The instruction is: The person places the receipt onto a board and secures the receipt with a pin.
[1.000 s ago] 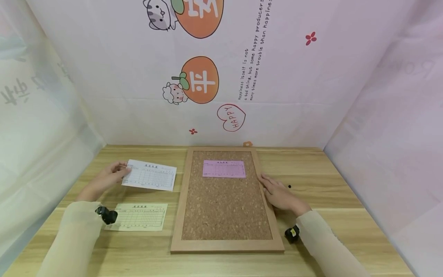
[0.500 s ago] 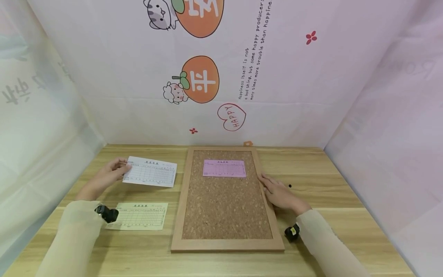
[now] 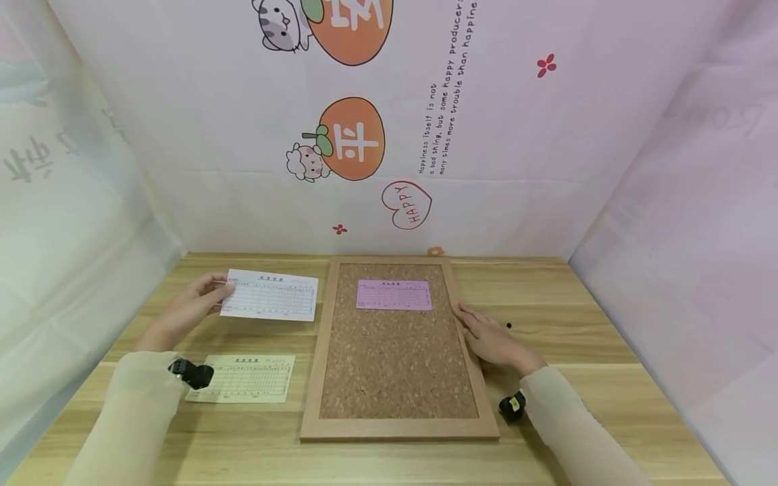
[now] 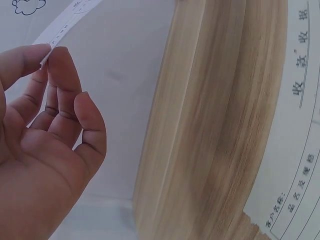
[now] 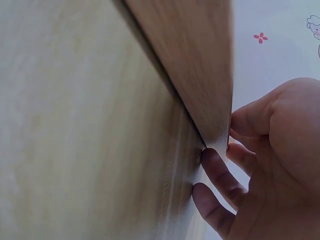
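Note:
My left hand (image 3: 190,309) pinches the left edge of a white printed receipt slip (image 3: 271,295) between thumb and fingertips. The slip is raised above the table, left of the framed cork board (image 3: 396,371); in the left wrist view, the hand's other fingers are bent and touch no paper. On the upper part of the cork lies a pink receipt slip (image 3: 394,295). A yellowish receipt slip (image 3: 249,379) lies on the table under my left wrist. Fingers of my right hand (image 3: 494,342) rest against the wooden frame (image 5: 192,65) on the board's right side.
A small black dot-like object (image 3: 508,325) lies on the wooden table (image 3: 583,391) beyond my right hand. Printed white cloth (image 3: 486,216) encloses the back and sides. Each wrist carries a black camera, the left one (image 3: 191,373) overlapping the yellowish slip.
The white slip in my left hand has risen and shifted slightly right toward the board, becoming more level. My right hand and the board have stayed put.

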### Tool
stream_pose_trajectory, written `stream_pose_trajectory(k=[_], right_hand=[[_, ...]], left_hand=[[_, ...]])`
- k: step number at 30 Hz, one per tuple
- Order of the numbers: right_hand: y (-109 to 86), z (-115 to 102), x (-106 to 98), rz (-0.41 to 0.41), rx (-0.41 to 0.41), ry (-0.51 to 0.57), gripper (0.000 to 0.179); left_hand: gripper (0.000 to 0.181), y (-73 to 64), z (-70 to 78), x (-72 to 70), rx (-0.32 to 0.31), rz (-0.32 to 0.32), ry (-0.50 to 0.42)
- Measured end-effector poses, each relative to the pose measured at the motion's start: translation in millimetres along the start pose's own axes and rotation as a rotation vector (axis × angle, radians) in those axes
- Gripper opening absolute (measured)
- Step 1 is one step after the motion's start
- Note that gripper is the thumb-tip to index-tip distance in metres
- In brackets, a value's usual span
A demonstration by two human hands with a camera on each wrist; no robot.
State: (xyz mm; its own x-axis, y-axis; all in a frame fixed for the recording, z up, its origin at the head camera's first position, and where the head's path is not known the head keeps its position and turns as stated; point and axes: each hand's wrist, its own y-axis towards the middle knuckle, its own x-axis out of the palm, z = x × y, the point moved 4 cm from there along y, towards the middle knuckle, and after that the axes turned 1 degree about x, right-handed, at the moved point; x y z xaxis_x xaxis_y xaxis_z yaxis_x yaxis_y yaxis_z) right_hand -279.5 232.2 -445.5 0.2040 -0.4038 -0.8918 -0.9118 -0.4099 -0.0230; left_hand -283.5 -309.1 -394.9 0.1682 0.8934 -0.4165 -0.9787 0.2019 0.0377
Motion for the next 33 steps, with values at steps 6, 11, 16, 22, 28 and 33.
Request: stream_pose_trajectory(k=[6,11,16,22,28,33], right_hand=[[-0.8,0,-1,-0.006,0.007,0.005,0.051],[0.6,-1,-1,-0.012,0.003,0.002,0.052],[2.8,0,0,-0.013,0.004,0.008,0.052],[4.2,-2,-2,-0.004,-0.004,0.008,0.052],[4.0,-4,-2,-0.012,0.004,0.021,0.052],[5.1,-6,-4,-0.033,0.016,0.016,0.053]], left_hand=[[0.053,2.3,1.4,7.1,0.016,-0.004,-0.052],[0.052,3.0,2.5,14.8,0.005,-0.009,-0.079],[0.048,5.3,3.0,23.0,0.010,-0.024,-0.135],[0.046,10.8,1.0,33.3,-0.005,-0.033,-0.151],[0.043,15.8,3.7,48.7,0.025,-0.056,-0.209],[0.045,18.5,8.1,59.1,0.039,-0.071,-0.238]])
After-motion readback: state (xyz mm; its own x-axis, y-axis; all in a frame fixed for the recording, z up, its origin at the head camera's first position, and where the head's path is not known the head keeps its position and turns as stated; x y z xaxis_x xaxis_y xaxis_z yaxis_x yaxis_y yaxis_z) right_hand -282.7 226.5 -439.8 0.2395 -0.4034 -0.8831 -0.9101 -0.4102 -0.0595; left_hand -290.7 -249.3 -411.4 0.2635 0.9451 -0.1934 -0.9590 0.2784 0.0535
